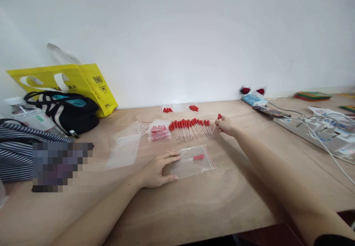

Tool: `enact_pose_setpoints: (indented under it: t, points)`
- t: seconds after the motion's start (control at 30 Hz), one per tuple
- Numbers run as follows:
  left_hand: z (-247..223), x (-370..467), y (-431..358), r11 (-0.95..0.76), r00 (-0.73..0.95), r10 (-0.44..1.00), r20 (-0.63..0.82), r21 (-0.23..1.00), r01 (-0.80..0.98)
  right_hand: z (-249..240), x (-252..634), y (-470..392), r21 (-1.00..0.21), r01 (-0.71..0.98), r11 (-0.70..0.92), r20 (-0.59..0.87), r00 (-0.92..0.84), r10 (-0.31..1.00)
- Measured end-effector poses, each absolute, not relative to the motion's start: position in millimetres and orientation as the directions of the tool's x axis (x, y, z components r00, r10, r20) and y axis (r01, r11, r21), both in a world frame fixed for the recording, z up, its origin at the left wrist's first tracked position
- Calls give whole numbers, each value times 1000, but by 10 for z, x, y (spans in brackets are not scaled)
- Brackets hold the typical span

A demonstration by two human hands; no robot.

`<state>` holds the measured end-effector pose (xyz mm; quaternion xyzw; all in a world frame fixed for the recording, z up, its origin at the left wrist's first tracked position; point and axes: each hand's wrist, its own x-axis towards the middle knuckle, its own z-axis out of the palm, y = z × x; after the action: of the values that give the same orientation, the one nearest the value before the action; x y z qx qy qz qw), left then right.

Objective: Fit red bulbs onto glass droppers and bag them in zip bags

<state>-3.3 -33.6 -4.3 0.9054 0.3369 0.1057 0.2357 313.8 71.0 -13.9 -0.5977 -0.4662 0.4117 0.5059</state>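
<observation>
My left hand (161, 168) rests with fingers spread on the near end of a clear zip bag (177, 170). Inside that bag lies one dropper with a red rubber bulb (198, 157). My right hand (226, 125) pinches another dropper (219, 116), its red bulb poking up above the fingers. Just left of it is a row of droppers (188, 124), bulbs toward the wall and clear tubes toward me. Beside the row sits a stack of filled zip bags (159, 131). Further left, flat clear bags (124, 150) lie overlapping on the wooden table (177, 212).
Two bunches of red bulbs, one on the left (167, 110) and one on the right (193, 108), lie by the wall. A yellow bag (102, 90), black bag (80, 116) and bottle (39, 118) stand left. White power strips (307, 131) with cables (318, 142) occupy the right.
</observation>
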Motion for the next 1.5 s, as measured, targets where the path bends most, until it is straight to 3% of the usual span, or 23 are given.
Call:
enact_pose_setpoints:
  t: [0.13,0.27,0.57,0.73,0.9,1.07,1.3,1.5]
  points:
    - [-42,-31,-331,-669,753,658,35,485,563,-213,3098,222,-996,86,4,21,191,981]
    - [-27,-23,-331,-667,749,662,20,471,577,-309,2904,-168,-990,-85,111,100,125,987]
    - [-47,-29,-332,-648,726,687,10,459,608,-366,2702,-247,-933,-359,1,-26,70,997]
    - [-39,-31,-348,-615,706,708,-27,468,634,-364,2690,-311,-984,-173,-33,-24,-55,998]
    - [-24,-24,-349,-601,697,716,-32,479,640,-353,2692,-331,-998,-46,33,35,-51,998]
    - [-20,-15,-345,-599,694,720,-25,484,638,-430,2726,-277,-993,120,-6,-25,-157,987]
    - [-19,-2,-344,-615,705,709,-14,476,628,-516,2767,-247,-910,272,313,234,-286,929]
    - [-20,-9,-335,-639,723,691,2,470,610,-565,2758,-261,-890,373,263,198,-203,959]
